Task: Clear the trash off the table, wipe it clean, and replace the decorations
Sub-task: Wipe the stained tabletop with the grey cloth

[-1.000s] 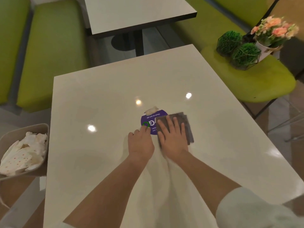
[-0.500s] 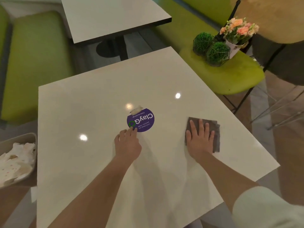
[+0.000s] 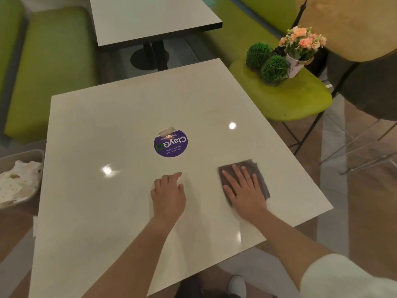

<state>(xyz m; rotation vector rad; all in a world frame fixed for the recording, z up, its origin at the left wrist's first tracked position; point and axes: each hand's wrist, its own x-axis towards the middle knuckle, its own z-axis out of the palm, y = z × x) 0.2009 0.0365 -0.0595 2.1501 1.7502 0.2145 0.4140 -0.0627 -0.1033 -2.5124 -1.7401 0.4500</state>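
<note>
My right hand (image 3: 243,190) lies flat with spread fingers on a dark grey cloth (image 3: 257,175), pressing it onto the white table (image 3: 107,125) near its right edge. My left hand (image 3: 168,193) rests on the table below a round purple sticker (image 3: 171,143), fingers loosely bent, holding nothing. A scrap of torn paper tape (image 3: 167,131) sits at the sticker's far edge. Off the table, on a green chair (image 3: 290,100) to the right, stand two round green plant balls (image 3: 266,63) and a pot of pink flowers (image 3: 300,48).
A beige bin (image 3: 32,155) with crumpled paper trash (image 3: 17,186) stands at the table's left side. A second table (image 3: 150,18) is beyond, green benches (image 3: 51,61) left and back. A metal chair frame (image 3: 365,151) is at the right. My shoe (image 3: 237,286) shows below.
My right hand slid the cloth from beside the sticker rightward, then a little toward me. My left hand drew back off the sticker.
</note>
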